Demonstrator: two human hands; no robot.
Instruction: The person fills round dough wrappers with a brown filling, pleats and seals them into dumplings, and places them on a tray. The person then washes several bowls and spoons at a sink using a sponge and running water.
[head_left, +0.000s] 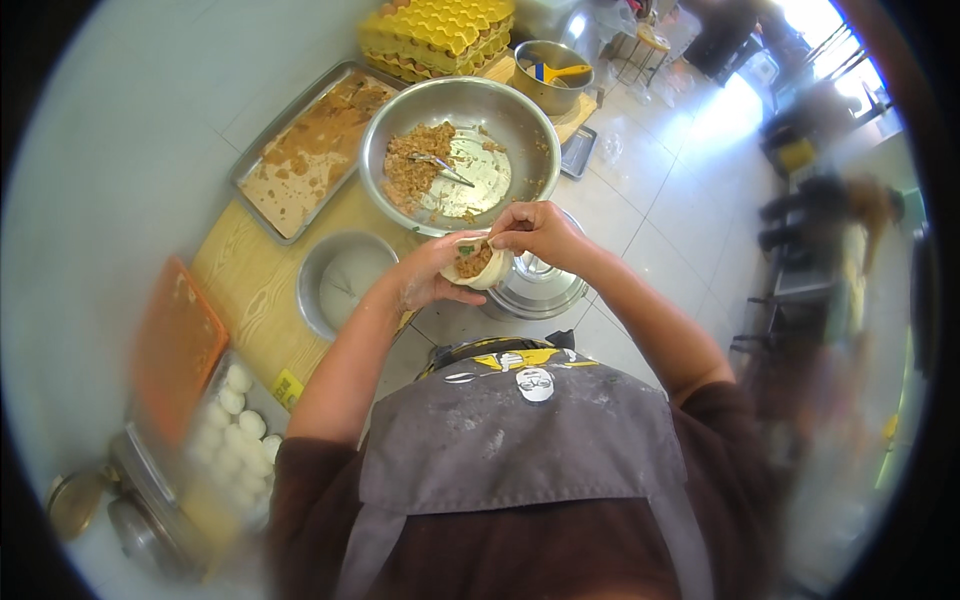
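Observation:
A round dough wrapper (489, 278) rests cupped in my left hand (424, 274), with a brown minced filling (474, 262) and a bit of chopped green inside. At its upper right rim, the fingertips of my right hand (541, 234) pinch the dough's edge. The top of the wrapper is still open and the filling shows. Just beyond both hands stands a wide stainless steel bowl (541, 157). Minced filling (420, 161) is heaped on the bowl's left side, and a metal utensil (450, 171) lies in it.
Left of the bowl lies a metal tray (285, 225) with brown residue. A steel pot (304, 281) holds whitish contents. Behind are stacked yellow egg trays (442, 37) and a pot (529, 86) with a yellow-handled brush. A lidded steel pot (544, 296) stands below my right hand. Dough balls (234, 442) sit lower left.

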